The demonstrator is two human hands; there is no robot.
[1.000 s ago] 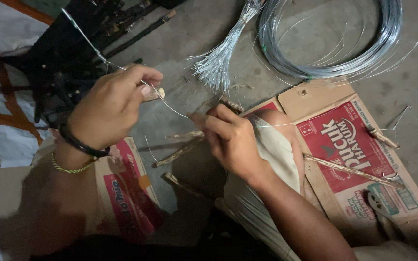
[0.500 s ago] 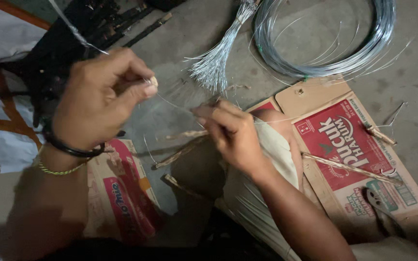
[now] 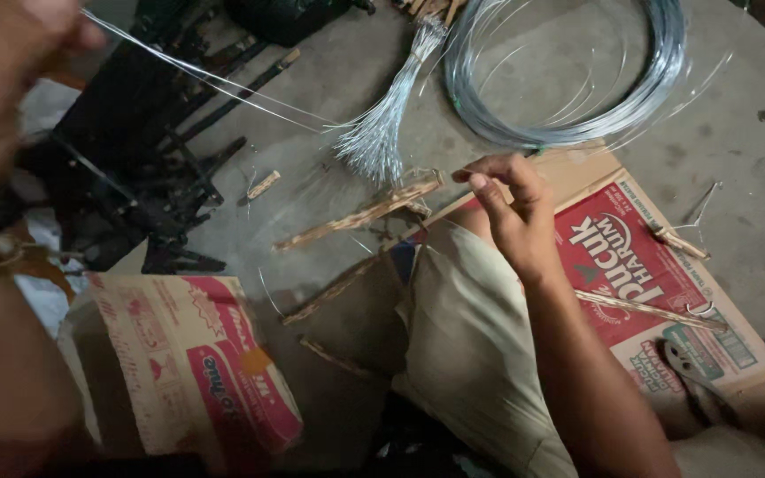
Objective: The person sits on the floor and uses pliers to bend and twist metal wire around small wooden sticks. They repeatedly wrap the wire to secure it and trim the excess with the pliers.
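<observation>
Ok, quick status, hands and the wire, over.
Left hand raised, blurred, pulling thin wire taut. Right hand pinching above wooden stick. Wire coil lies beyond, nothing blocking.

Dim warm light, dark shadows at the lower edge, left hand (image 3: 11,62) blurred and near, wire coil (image 3: 568,80) sharp

The left hand (image 3: 11,62) is raised high at the upper left edge of the view, blurred, so its grip cannot be judged. The right hand (image 3: 511,212) is held out over the lap on an extended forearm, with thumb and forefinger pinched together and the other fingers loosely curled.
</observation>
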